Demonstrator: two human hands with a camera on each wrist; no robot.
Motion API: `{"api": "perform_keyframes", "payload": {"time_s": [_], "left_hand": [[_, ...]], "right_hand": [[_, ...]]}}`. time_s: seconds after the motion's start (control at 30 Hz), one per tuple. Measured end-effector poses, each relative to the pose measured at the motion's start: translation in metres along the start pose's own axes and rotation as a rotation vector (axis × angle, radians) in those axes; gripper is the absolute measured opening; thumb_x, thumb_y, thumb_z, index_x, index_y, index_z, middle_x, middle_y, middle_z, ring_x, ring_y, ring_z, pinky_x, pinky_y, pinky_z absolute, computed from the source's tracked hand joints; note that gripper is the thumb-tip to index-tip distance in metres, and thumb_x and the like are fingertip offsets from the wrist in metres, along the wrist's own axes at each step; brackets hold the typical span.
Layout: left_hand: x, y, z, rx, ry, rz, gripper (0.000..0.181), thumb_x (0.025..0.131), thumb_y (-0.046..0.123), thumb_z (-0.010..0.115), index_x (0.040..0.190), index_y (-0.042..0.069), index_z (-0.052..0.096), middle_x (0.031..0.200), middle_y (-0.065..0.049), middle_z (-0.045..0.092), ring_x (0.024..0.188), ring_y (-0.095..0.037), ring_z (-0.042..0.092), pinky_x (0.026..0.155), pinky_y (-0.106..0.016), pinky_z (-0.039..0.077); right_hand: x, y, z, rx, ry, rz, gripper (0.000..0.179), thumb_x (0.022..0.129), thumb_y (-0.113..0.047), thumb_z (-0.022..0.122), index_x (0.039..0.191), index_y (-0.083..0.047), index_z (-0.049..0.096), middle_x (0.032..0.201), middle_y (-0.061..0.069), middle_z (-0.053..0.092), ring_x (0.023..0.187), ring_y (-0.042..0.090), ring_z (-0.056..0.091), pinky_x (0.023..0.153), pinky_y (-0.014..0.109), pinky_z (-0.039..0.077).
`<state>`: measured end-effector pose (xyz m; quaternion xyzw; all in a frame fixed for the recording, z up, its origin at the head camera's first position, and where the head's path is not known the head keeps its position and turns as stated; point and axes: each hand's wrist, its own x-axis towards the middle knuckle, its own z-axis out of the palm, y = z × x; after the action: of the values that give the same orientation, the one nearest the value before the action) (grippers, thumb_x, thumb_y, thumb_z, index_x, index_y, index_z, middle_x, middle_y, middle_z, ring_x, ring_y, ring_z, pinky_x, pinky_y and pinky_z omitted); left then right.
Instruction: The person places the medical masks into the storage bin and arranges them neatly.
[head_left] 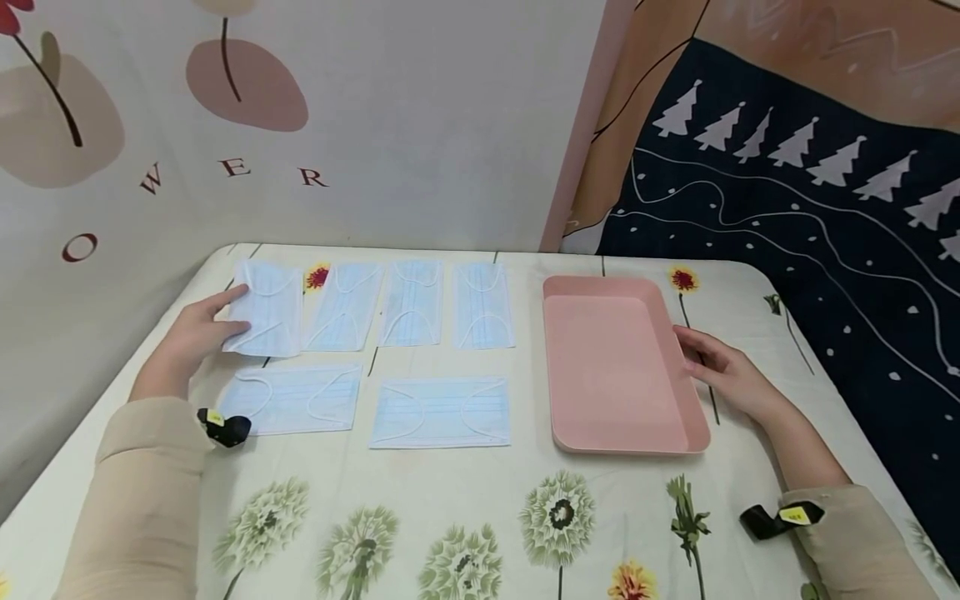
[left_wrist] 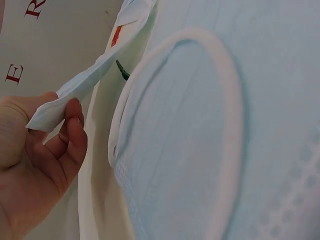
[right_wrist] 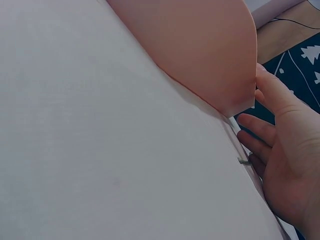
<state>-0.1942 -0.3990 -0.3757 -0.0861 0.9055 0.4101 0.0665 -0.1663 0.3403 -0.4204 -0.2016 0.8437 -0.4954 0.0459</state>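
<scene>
Held mask (head_left: 266,310): left end of the back row, on the patterned cloth (head_left: 450,492), its near-hand edge raised.
Left hand (head_left: 197,332): pinches that mask by its left edge, thumb against fingers; narrow grip.
Mask handling: probably very light, soft, floppy; likely to bend or sag from a one-edge hold, creases easily, not very slippery.
Mask grip spot: a side edge at mid-length looks best; thin ear loops (left_wrist: 232,110) would likely stretch or snag.
Back-row masks (head_left: 411,304): three more to the right, flat, loops up.
Front masks (head_left: 440,414): two, lying crosswise; the left one is partly behind the left wrist gear (head_left: 225,427).
Tray (head_left: 618,367): right of the masks, pink, shallow, nothing inside; likely stiff, light, apt to slide; hold by rim or side wall.
Right hand (head_left: 727,379): at the tray's right wall, touching; fingers loosely bent, partly spread, no firm grip.
Left wrist view only: thumb-and-finger pinch and the lifted edge from the side; a loop in close-up.
Right wrist view only: tray's outer wall and the loose lower fingers.
Head view only: full layout, tray interior.
Unclear: whether the held mask's far edge touches its neighbour.
</scene>
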Motion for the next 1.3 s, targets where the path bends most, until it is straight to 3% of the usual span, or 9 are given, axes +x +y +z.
{"api": "perform_keyframes", "payload": {"time_s": [0.17, 0.4, 0.53, 0.67, 0.77, 0.97, 1.3], "left_hand": [[-0.005, 0.005, 0.004, -0.064, 0.050, -0.009, 0.072, 0.095, 0.010, 0.056, 0.153, 0.020, 0.014, 0.157, -0.016, -0.003, 0.141, -0.040, -0.005, 0.108, -0.059, 0.011], [-0.012, 0.013, 0.009, -0.076, 0.115, -0.031, 0.067, 0.098, 0.021, 0.054, 0.152, 0.033, 0.016, 0.159, -0.009, -0.001, 0.137, -0.038, 0.024, 0.105, -0.050, 0.032], [-0.015, 0.021, 0.013, -0.099, 0.151, -0.012, 0.067, 0.098, 0.023, 0.055, 0.151, 0.039, 0.016, 0.159, -0.007, -0.002, 0.138, -0.040, 0.024, 0.105, -0.047, 0.033], [-0.019, 0.033, 0.020, -0.136, 0.183, 0.012, 0.068, 0.098, 0.017, 0.055, 0.150, 0.040, 0.019, 0.160, -0.002, 0.001, 0.133, -0.033, 0.035, 0.094, -0.023, 0.043], [-0.022, 0.042, 0.025, -0.189, 0.203, 0.043, 0.067, 0.097, 0.013, 0.056, 0.150, 0.040, 0.023, 0.159, 0.004, 0.004, 0.122, -0.019, 0.046, 0.082, -0.010, 0.044], [-0.031, 0.063, 0.035, -0.289, 0.204, 0.120, 0.067, 0.096, 0.007, 0.056, 0.150, 0.037, 0.028, 0.158, 0.011, 0.009, 0.099, 0.000, 0.051, 0.078, -0.010, 0.045], [-0.042, 0.102, 0.062, -0.338, 0.183, 0.213, 0.068, 0.094, 0.003, 0.058, 0.148, 0.035, 0.033, 0.156, 0.011, 0.019, 0.100, -0.007, 0.052, 0.079, -0.010, 0.045]], "right_hand": [[0.001, 0.000, 0.000, 0.011, -0.003, -0.008, 0.054, 0.097, -0.007, 0.055, 0.147, 0.001, 0.033, 0.144, 0.026, 0.036, 0.121, -0.006, 0.039, 0.094, 0.009, 0.034], [0.001, 0.001, 0.001, 0.030, -0.009, -0.021, 0.054, 0.097, -0.006, 0.055, 0.146, 0.003, 0.033, 0.143, 0.028, 0.036, 0.122, -0.006, 0.039, 0.095, 0.009, 0.034], [0.001, 0.002, 0.002, 0.028, -0.013, -0.014, 0.054, 0.097, -0.006, 0.055, 0.146, 0.002, 0.033, 0.143, 0.030, 0.035, 0.121, -0.006, 0.039, 0.095, 0.009, 0.034], [0.002, 0.001, 0.001, 0.019, -0.013, -0.013, 0.055, 0.097, -0.006, 0.055, 0.146, 0.002, 0.033, 0.143, 0.030, 0.035, 0.122, -0.007, 0.039, 0.094, 0.008, 0.033], [0.001, 0.000, 0.001, 0.024, -0.018, -0.024, 0.055, 0.097, -0.005, 0.055, 0.146, 0.003, 0.033, 0.143, 0.031, 0.034, 0.122, -0.006, 0.039, 0.095, 0.009, 0.033], [0.000, 0.000, 0.000, 0.054, -0.026, -0.030, 0.055, 0.097, -0.004, 0.053, 0.147, 0.003, 0.031, 0.144, 0.030, 0.034, 0.122, -0.005, 0.040, 0.095, 0.010, 0.034], [-0.001, -0.001, -0.002, 0.053, -0.035, -0.008, 0.057, 0.097, -0.005, 0.054, 0.148, 0.000, 0.030, 0.145, 0.030, 0.032, 0.122, -0.006, 0.039, 0.095, 0.010, 0.033]]}}
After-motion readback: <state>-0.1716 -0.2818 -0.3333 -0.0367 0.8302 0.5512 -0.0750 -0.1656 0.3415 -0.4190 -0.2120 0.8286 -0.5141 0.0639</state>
